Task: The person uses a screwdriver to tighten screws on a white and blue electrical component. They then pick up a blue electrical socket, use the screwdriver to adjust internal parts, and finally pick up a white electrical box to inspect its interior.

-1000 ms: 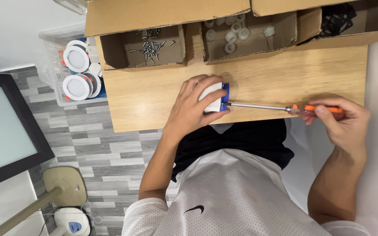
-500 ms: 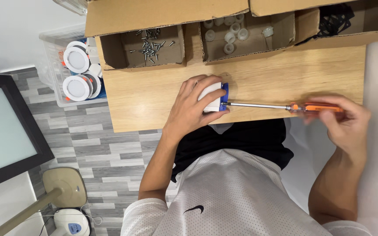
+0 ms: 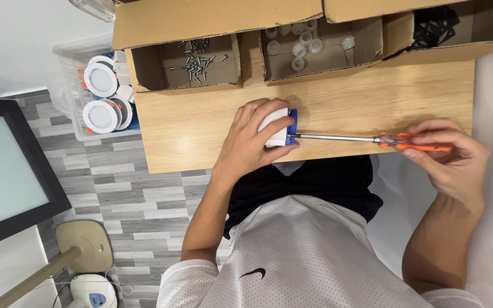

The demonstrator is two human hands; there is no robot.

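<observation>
My left hand (image 3: 252, 142) presses a small white box with a blue end (image 3: 279, 128) down on the wooden table (image 3: 372, 102), fingers wrapped over its top. My right hand (image 3: 449, 159) grips the orange handle of a long screwdriver (image 3: 372, 139). The steel shaft lies level, and its tip meets the blue side of the box.
Three open cardboard boxes line the table's far edge: one with loose screws (image 3: 195, 60), one with white round parts (image 3: 298, 43), one with black parts (image 3: 435, 23). A clear bin of round white lamp fixtures (image 3: 101, 97) stands left of the table. A dark-framed panel (image 3: 7, 171) leans at the left.
My right hand has turned slightly on the screwdriver handle. The left hand and the white box stay where they were.
</observation>
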